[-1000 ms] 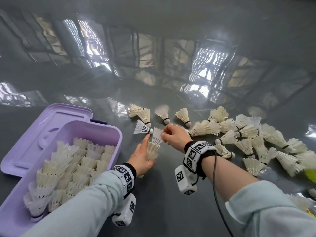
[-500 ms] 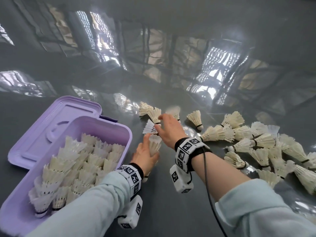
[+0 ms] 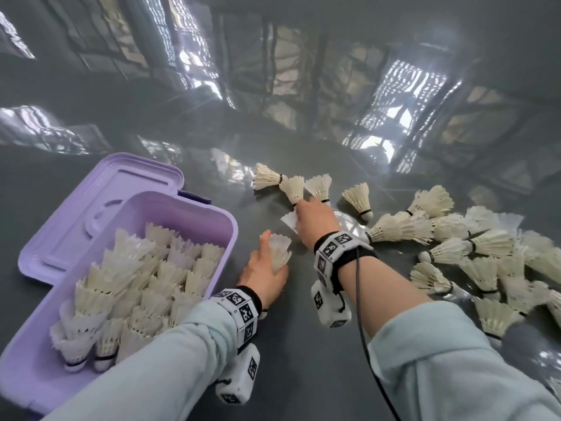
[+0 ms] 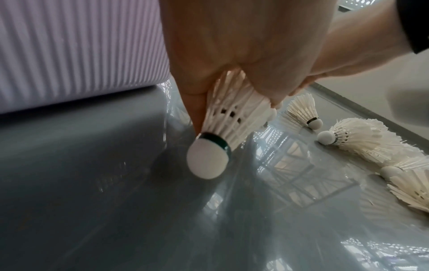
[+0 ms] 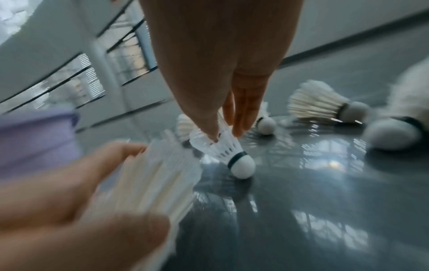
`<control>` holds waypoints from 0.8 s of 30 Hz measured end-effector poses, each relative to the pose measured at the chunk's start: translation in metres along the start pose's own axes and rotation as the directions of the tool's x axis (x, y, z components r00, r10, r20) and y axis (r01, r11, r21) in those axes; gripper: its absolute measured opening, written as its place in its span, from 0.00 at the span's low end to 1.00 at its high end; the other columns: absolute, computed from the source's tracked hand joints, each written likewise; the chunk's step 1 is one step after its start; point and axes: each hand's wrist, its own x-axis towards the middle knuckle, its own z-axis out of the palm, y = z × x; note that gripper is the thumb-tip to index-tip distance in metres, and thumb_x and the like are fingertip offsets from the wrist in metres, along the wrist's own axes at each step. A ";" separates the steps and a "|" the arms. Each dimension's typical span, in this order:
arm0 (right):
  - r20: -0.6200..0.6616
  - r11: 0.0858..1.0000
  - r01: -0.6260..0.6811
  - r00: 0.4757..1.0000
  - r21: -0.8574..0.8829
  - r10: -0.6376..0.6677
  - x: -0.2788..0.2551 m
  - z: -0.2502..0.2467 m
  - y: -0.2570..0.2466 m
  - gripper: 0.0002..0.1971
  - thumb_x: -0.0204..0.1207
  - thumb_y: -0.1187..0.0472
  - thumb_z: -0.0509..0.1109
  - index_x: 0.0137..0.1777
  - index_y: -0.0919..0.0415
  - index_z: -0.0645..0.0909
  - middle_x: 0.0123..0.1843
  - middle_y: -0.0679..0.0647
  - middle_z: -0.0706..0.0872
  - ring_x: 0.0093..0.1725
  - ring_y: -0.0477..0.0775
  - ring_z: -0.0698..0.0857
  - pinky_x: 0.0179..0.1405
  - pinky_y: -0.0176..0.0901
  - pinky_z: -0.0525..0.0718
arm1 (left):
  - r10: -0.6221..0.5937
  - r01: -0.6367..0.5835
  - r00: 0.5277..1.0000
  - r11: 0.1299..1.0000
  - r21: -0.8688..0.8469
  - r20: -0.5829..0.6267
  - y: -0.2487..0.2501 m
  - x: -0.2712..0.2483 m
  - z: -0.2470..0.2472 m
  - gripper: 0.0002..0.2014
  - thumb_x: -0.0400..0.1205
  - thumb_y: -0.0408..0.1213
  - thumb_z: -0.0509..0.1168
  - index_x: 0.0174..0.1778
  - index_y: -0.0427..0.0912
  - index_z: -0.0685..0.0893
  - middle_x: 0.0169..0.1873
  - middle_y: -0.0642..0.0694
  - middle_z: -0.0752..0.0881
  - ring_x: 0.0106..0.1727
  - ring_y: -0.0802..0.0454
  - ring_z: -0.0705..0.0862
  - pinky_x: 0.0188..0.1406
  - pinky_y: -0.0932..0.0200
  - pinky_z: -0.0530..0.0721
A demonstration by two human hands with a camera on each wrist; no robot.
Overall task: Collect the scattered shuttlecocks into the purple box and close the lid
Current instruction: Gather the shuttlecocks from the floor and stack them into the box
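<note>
The left hand (image 3: 263, 270) is wrapped around a stack of shuttlecocks (image 3: 280, 252), one tucked inside the next. The left wrist view shows the fingers (image 4: 185, 77) curled round the feathers, with the round white cork tip (image 4: 207, 159) poking out at the bottom, just above the shiny grey floor (image 3: 303, 344). The hand sits just beside the purple box (image 3: 209, 226).

The right hand (image 3: 314, 221) reaches out to the loose shuttlecocks. In the right wrist view its fingertips (image 5: 210, 131) pinch the feather edge of one shuttlecock (image 5: 226, 152), and the cork of that one looks to be at or just above the floor. Three more shuttlecocks (image 3: 293, 186) lie in a row right past the fingers.

The purple box is open and already holds lots of shuttlecocks (image 3: 136, 278), standing in tight rows. Its lid (image 3: 100, 208) lies flat behind it. A big pile of shuttlecocks (image 3: 473, 253) still waits on the floor to the right, so the job looks about half done.

What could go wrong? The right hand only holds thin feathers, so the shuttlecock could slip out or the feathers could bend. The stack in the left hand could slide apart if the grip gets loose. The box looks quite full, so the lid may not shut if the rest are dropped in messily.
</note>
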 end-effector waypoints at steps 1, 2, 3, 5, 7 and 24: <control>-0.025 0.992 -0.084 0.996 0.093 0.086 -0.002 -0.003 0.009 0.08 0.78 0.65 0.62 0.53 0.64 0.80 0.54 0.61 0.81 0.53 0.63 0.83 0.51 0.50 0.80 | -0.004 0.004 1.000 1.000 0.004 -0.001 0.000 0.000 0.001 0.39 0.80 0.46 0.61 0.82 0.56 0.44 0.72 0.37 0.73 0.67 0.35 0.77 0.67 0.48 0.74; -0.037 0.968 -0.156 0.985 0.196 0.167 -0.003 -0.006 0.016 0.07 0.77 0.62 0.63 0.49 0.63 0.81 0.50 0.60 0.83 0.51 0.61 0.83 0.49 0.48 0.79 | -0.013 0.013 1.000 1.000 0.005 0.001 0.001 0.000 0.000 0.40 0.80 0.45 0.62 0.82 0.56 0.44 0.71 0.37 0.73 0.67 0.35 0.77 0.67 0.48 0.74; -0.039 0.932 -0.212 0.972 0.295 0.234 -0.005 -0.008 0.023 0.06 0.76 0.60 0.65 0.45 0.61 0.82 0.46 0.58 0.84 0.48 0.60 0.82 0.47 0.47 0.78 | -0.024 0.024 1.000 1.000 0.003 0.002 0.001 -0.001 0.000 0.40 0.79 0.45 0.62 0.82 0.55 0.44 0.72 0.37 0.73 0.67 0.35 0.77 0.66 0.48 0.74; -0.019 0.858 -0.263 0.953 0.442 0.302 -0.013 -0.013 0.030 0.05 0.73 0.58 0.67 0.38 0.58 0.80 0.39 0.56 0.84 0.44 0.59 0.82 0.47 0.48 0.79 | -0.037 0.037 0.999 0.999 0.001 0.007 0.001 -0.004 -0.001 0.43 0.79 0.44 0.64 0.83 0.55 0.41 0.72 0.36 0.74 0.67 0.35 0.77 0.66 0.49 0.74; 0.035 0.815 -0.277 0.953 0.509 0.302 -0.022 -0.017 0.031 0.06 0.71 0.58 0.68 0.33 0.56 0.78 0.36 0.53 0.83 0.41 0.57 0.82 0.47 0.49 0.81 | -0.055 0.055 0.998 0.999 0.001 0.015 0.000 -0.006 -0.003 0.46 0.79 0.44 0.65 0.83 0.54 0.37 0.72 0.36 0.74 0.66 0.35 0.79 0.64 0.50 0.74; 0.369 0.825 -0.253 0.927 0.505 0.059 -0.045 -0.035 0.002 0.11 0.74 0.55 0.71 0.30 0.53 0.81 0.30 0.46 0.81 0.33 0.44 0.78 0.34 0.35 0.74 | 0.262 -0.259 0.964 0.965 -0.044 0.054 0.015 -0.025 -0.026 0.51 0.75 0.58 0.65 0.74 0.72 0.26 0.75 0.44 0.72 0.67 0.41 0.80 0.66 0.41 0.78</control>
